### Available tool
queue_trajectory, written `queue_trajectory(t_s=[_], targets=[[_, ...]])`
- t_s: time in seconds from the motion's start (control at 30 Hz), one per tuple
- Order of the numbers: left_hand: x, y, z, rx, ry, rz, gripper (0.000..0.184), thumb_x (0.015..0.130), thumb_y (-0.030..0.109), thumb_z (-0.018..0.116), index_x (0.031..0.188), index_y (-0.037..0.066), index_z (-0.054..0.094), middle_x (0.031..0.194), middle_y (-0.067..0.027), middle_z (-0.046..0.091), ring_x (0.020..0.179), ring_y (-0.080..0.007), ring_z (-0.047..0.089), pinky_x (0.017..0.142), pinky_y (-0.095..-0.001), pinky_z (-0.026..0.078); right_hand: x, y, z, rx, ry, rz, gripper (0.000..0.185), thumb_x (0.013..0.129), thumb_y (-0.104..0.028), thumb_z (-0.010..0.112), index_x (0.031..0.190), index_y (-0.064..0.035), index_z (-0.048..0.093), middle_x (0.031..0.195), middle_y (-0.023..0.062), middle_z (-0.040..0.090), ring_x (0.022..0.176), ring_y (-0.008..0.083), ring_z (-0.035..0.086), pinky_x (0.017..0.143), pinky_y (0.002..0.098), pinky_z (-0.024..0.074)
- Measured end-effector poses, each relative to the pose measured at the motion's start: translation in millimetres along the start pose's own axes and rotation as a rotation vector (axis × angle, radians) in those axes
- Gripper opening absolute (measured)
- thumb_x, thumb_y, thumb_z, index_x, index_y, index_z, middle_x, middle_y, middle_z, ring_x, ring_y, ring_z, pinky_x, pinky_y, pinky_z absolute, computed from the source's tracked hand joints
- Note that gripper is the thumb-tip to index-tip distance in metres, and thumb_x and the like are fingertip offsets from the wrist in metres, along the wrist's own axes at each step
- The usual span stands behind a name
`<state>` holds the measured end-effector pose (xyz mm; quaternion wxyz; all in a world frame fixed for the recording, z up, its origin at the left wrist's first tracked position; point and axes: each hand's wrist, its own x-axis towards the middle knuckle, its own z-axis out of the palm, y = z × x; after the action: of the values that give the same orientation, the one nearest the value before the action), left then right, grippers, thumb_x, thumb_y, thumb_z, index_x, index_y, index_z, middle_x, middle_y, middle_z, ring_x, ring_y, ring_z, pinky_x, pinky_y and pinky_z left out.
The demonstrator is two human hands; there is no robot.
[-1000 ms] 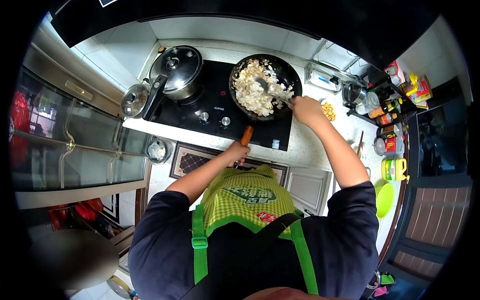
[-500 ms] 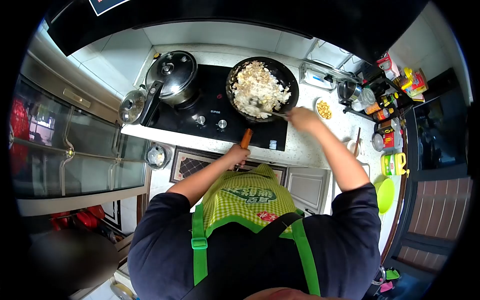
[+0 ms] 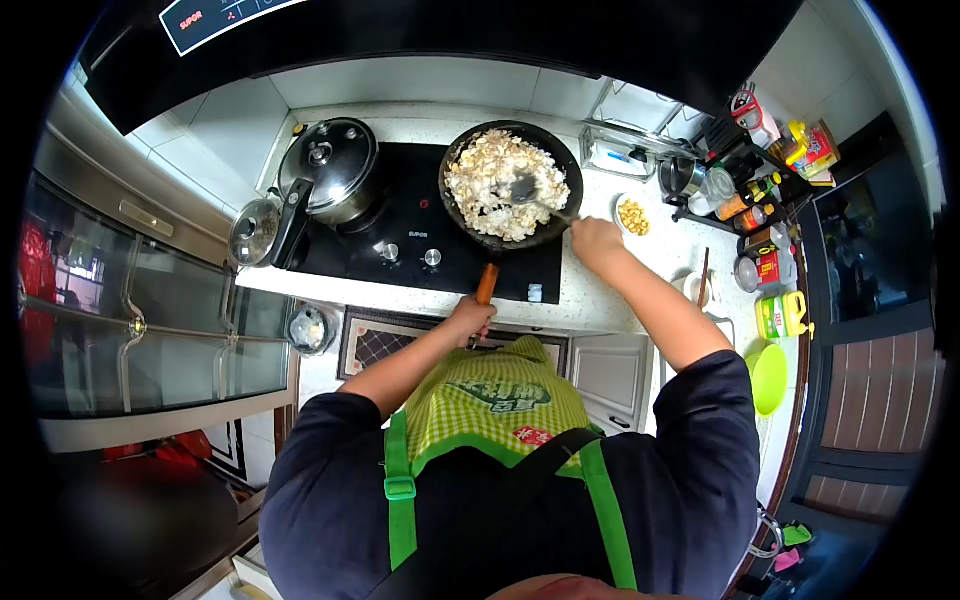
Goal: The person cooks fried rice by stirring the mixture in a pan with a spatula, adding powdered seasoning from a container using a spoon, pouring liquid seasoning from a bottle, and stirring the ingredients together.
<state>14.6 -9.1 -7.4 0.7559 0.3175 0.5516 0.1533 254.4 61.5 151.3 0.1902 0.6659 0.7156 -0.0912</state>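
A dark wok (image 3: 567,172) holding pale fried rice (image 3: 490,175) sits on the right side of the black cooktop (image 3: 412,185). My left hand (image 3: 470,319) is closed around the wok's orange-brown wooden handle (image 3: 487,284), below the pan. At the wok's lower right, my right hand (image 3: 598,245) grips the end of a metal spatula (image 3: 524,189), whose blade rests among the rice near the middle. Just right of the wok stands a small white bowl of yellow pieces (image 3: 633,214), close to my right hand.
A lidded pressure cooker (image 3: 330,165) stands on the cooktop's left, beside a glass lid (image 3: 256,232). Bottles and jars fill a rack (image 3: 690,217) at right. Further down are a yellow oil jug (image 3: 783,316) and green bowl (image 3: 767,380). A range hood (image 3: 420,35) hangs above.
The spatula blade has gone from the rice's lower edge up toward its middle, and the rice is more spread out. The whole view has shifted slightly. Both hands keep their holds.
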Motion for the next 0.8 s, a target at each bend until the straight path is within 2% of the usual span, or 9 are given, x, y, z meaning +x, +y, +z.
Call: queue_trajectory(t_s=[0.1, 0.17, 0.23, 0.3, 0.5, 0.57, 0.63, 0.67, 0.8], targets=[[1, 0, 2, -0.003, 0.050, 0.038, 0.015, 0.078, 0.010, 0.060, 0.082, 0.006, 0.047, 0.056, -0.0018, 0.045, 0.042, -0.0131, 0.043, 0.038, -0.0306, 0.039, -5, 29, -42, -0.021, -0.016, 0.081, 0.029, 0.087, -0.016, 0.045, 0.102, -0.0042, 0.066, 0.104, 0.0186, 0.065, 0.095, 0.0313, 0.065, 0.076, 0.0399, 0.0531], [-1, -1, 2, -0.043, 0.009, 0.037, 0.015, 0.078, 0.010, 0.060, 0.082, 0.007, 0.046, 0.056, -0.0020, 0.045, 0.042, -0.0137, 0.045, 0.038, -0.0314, 0.039, -7, 46, -48, -0.054, 0.004, 0.088, 0.031, 0.091, -0.026, 0.046, 0.096, -0.0036, 0.066, 0.100, 0.0185, 0.066, 0.090, 0.0318, 0.065, 0.075, 0.0429, 0.0527], [1, -8, 3, -0.037, 0.003, 0.018, 0.016, 0.078, 0.011, 0.060, 0.082, 0.006, 0.046, 0.056, -0.0021, 0.045, 0.043, -0.0138, 0.045, 0.038, -0.0314, 0.039, 27, 45, -3, 0.011, 0.022, 0.128, 0.034, 0.091, -0.032, 0.049, 0.099, -0.0028, 0.065, 0.101, 0.0193, 0.065, 0.093, 0.0334, 0.064, 0.080, 0.0427, 0.0508], [2, -3, 8, -0.030, -0.008, 0.023, 0.016, 0.078, 0.011, 0.060, 0.083, 0.006, 0.045, 0.056, -0.0022, 0.046, 0.043, -0.0139, 0.046, 0.038, -0.0315, 0.040, 59, 36, 32, 0.330, 0.062, -0.013, 0.036, 0.091, -0.032, 0.050, 0.103, -0.0012, 0.064, 0.102, 0.0193, 0.064, 0.093, 0.0350, 0.062, 0.084, 0.0410, 0.0487], [3, -1, 10, -0.031, 0.015, 0.021, 0.014, 0.079, 0.011, 0.060, 0.080, 0.006, 0.046, 0.056, -0.0021, 0.046, 0.043, -0.0139, 0.046, 0.038, -0.0320, 0.041, 11, 51, -34, 0.188, -0.253, -0.228, 0.037, 0.092, -0.033, 0.049, 0.110, -0.0038, 0.063, 0.099, 0.0189, 0.064, 0.092, 0.0352, 0.061, 0.085, 0.0396, 0.0477], [0, -2, 10, -0.041, 0.014, 0.016, 0.014, 0.079, 0.011, 0.060, 0.080, 0.006, 0.046, 0.056, -0.0021, 0.046, 0.043, -0.0139, 0.046, 0.038, -0.0318, 0.041, -1, 45, -20, 0.190, -0.244, -0.259, 0.034, 0.092, -0.031, 0.047, 0.108, -0.0059, 0.064, 0.096, 0.0181, 0.065, 0.091, 0.0351, 0.062, 0.083, 0.0409, 0.0487], [-2, -6, 9, -0.047, 0.010, 0.011, 0.014, 0.079, 0.011, 0.060, 0.080, 0.006, 0.046, 0.056, -0.0022, 0.046, 0.042, -0.0139, 0.046, 0.038, -0.0317, 0.041, 1, 15, 8, 0.149, -0.037, -0.083, 0.032, 0.092, -0.028, 0.045, 0.106, -0.0063, 0.063, 0.094, 0.0186, 0.066, 0.090, 0.0348, 0.063, 0.080, 0.0422, 0.0500], [1, -9, 8, -0.038, 0.015, 0.019, 0.014, 0.079, 0.010, 0.060, 0.080, 0.006, 0.046, 0.056, -0.0022, 0.046, 0.042, -0.0138, 0.045, 0.038, -0.0315, 0.041, 10, 5, 15, 0.118, -0.038, -0.010, 0.030, 0.091, -0.021, 0.040, 0.103, -0.0068, 0.063, 0.103, 0.0179, 0.065, 0.095, 0.0324, 0.064, 0.080, 0.0425, 0.0506], [9, -7, 5, -0.031, 0.026, 0.028, 0.015, 0.078, 0.011, 0.060, 0.084, 0.005, 0.047, 0.059, -0.0031, 0.048, 0.043, -0.0146, 0.047, 0.038, -0.0324, 0.042, 20, 34, -16, 0.054, 0.060, 0.071, 0.028, 0.090, -0.025, 0.047, 0.098, -0.0061, 0.066, 0.095, 0.0179, 0.066, 0.090, 0.0333, 0.064, 0.075, 0.0429, 0.0523]])
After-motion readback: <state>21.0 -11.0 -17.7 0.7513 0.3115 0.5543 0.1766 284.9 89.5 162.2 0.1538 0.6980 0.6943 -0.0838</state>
